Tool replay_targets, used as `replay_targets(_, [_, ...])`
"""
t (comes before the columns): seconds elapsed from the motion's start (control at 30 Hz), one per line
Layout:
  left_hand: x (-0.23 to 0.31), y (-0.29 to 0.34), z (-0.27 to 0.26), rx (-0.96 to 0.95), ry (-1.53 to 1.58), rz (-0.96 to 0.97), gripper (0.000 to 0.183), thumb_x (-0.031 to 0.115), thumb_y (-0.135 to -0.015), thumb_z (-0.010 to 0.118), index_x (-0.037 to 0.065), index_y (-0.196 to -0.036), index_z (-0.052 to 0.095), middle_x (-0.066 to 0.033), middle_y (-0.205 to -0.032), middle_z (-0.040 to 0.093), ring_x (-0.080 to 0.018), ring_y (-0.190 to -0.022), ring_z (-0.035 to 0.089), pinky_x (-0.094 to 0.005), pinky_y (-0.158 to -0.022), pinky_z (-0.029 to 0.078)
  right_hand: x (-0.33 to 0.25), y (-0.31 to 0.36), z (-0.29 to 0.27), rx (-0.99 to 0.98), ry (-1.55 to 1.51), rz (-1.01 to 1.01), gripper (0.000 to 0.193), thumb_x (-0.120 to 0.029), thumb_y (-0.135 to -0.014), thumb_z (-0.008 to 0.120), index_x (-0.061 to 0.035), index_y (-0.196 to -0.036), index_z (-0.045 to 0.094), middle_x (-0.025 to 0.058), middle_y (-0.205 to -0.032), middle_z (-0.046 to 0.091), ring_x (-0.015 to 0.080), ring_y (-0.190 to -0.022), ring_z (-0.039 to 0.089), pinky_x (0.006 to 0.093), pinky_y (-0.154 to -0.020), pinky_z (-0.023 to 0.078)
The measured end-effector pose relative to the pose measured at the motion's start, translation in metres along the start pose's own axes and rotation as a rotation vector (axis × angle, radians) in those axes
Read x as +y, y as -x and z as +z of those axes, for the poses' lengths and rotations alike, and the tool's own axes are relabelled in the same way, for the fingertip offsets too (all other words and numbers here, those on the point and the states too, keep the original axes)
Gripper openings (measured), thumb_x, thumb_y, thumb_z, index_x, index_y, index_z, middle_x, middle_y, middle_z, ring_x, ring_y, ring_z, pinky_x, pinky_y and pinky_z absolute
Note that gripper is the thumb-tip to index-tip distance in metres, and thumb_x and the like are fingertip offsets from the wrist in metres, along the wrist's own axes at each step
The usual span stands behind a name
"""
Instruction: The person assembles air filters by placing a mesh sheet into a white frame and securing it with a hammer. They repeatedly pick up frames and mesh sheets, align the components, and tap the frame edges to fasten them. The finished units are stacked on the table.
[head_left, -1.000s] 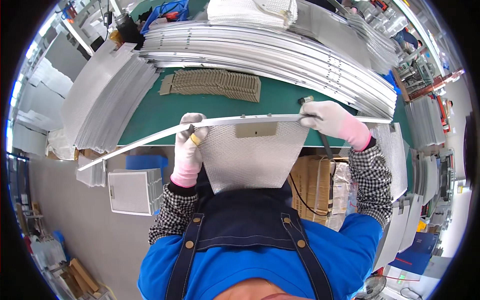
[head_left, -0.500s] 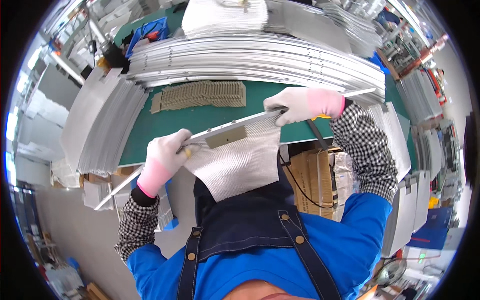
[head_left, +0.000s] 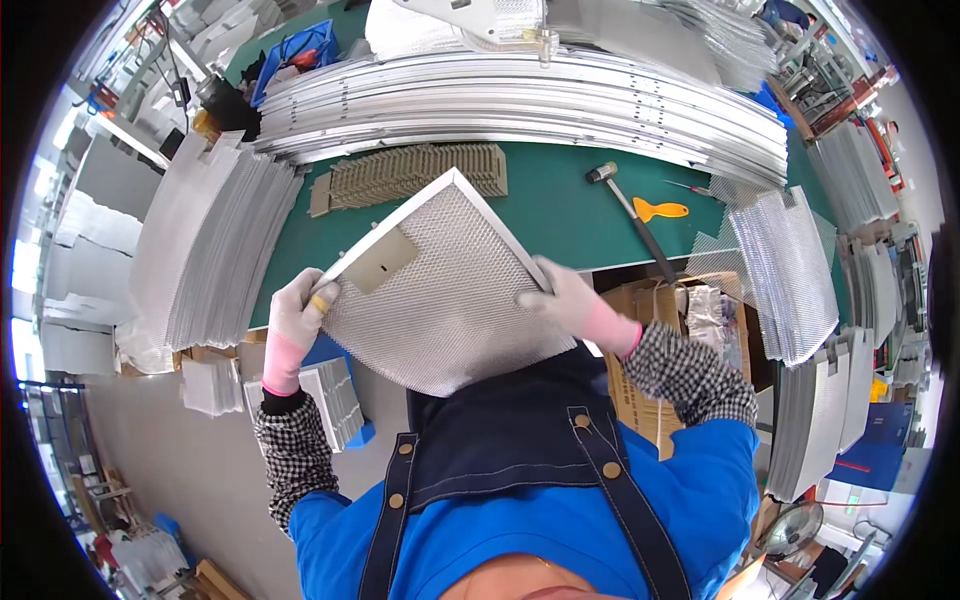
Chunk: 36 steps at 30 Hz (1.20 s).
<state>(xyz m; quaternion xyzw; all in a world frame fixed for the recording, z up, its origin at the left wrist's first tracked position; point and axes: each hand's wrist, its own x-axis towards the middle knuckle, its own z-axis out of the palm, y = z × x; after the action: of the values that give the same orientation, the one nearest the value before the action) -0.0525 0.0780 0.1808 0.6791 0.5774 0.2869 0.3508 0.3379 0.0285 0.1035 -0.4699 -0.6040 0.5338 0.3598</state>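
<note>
A silvery mesh filter panel (head_left: 450, 290) is held over the near edge of the green bench, one corner pointing away from me. A thin metal frame strip (head_left: 490, 215) bends round that corner and borders two sides; the near edge of the mesh shows no strip. A tan plate (head_left: 381, 262) with a small slot lies on the mesh by the left strip. My left hand (head_left: 300, 308), in a white and pink glove, is closed on the left strip and mesh edge. At the right strip, my gloved right hand (head_left: 565, 300) is closed with its fingers round the frame edge.
Beyond the panel lie a row of tan plates (head_left: 420, 175) and long stacked metal strips (head_left: 520, 110). A mallet (head_left: 635, 220) and a yellow scraper (head_left: 660, 209) rest at right. Mesh sheets (head_left: 785, 275) stand right, pale sheets (head_left: 205, 250) left. An open carton (head_left: 640, 385) sits below the bench edge.
The strip, straight before, now makes a corner round the mesh. My right hand has moved down and nearer, and the panel has turned to face up. The mallet and scraper have come into view.
</note>
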Motion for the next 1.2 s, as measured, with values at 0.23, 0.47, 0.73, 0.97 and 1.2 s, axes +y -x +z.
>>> replay_targets(0.23, [0.008,-0.024,-0.002,-0.083,0.317,0.052,0.027,0.023,-0.091,0.074,-0.001,-0.1,0.065,0.0009,-0.085,0.062,-0.0077,-0.077,0.055,-0.0249,-0.069,0.043,0.016,0.057,-0.013,0.264,-0.034,0.225,0.042,-0.028,-0.093,0.069,0.0027,-0.121,0.063,0.0064,-0.098,0.066,0.0129,-0.089,0.058,0.0318,-0.082,0.05])
replay_targets(0.47, [0.057,-0.066,0.026,0.155,0.755,0.108,0.03,0.023,-0.102,0.064,-0.002,-0.117,0.062,-0.0042,-0.108,0.067,-0.0115,-0.097,0.061,-0.0268,-0.088,0.047,0.02,0.028,-0.026,0.395,-0.464,-0.076,0.026,-0.02,-0.097,0.069,0.0004,-0.113,0.064,-0.0009,-0.099,0.065,0.0064,-0.087,0.058,0.0256,-0.08,0.049])
replay_targets(0.73, [0.076,-0.062,0.051,0.247,0.658,0.124,0.035,0.024,-0.102,0.063,-0.004,-0.123,0.057,-0.0073,-0.114,0.062,-0.0134,-0.106,0.057,-0.0287,-0.097,0.043,0.011,0.032,-0.032,0.476,-0.584,-0.14,0.02,-0.018,-0.096,0.071,-0.0016,-0.107,0.066,-0.0035,-0.094,0.064,0.0031,-0.084,0.056,0.0211,-0.077,0.046])
replay_targets(0.97, [0.073,-0.057,0.059,0.182,0.802,0.069,0.043,0.024,-0.103,0.06,-0.009,-0.131,0.053,-0.0122,-0.124,0.059,-0.0166,-0.114,0.053,-0.0298,-0.102,0.039,-0.009,0.04,-0.039,0.39,-0.584,-0.219,0.017,-0.016,-0.097,0.069,-0.0026,-0.107,0.065,-0.0042,-0.093,0.062,0.0045,-0.085,0.055,0.0233,-0.079,0.047])
replay_targets(1.2, [0.061,-0.067,0.055,0.163,0.626,0.084,0.05,0.026,-0.105,0.055,-0.011,-0.138,0.049,-0.0154,-0.128,0.058,-0.021,-0.117,0.052,-0.0332,-0.106,0.037,0.001,0.036,-0.011,0.496,-0.602,-0.164,0.021,-0.022,-0.097,0.069,-0.002,-0.104,0.064,-0.004,-0.091,0.06,0.0057,-0.084,0.054,0.0243,-0.078,0.047])
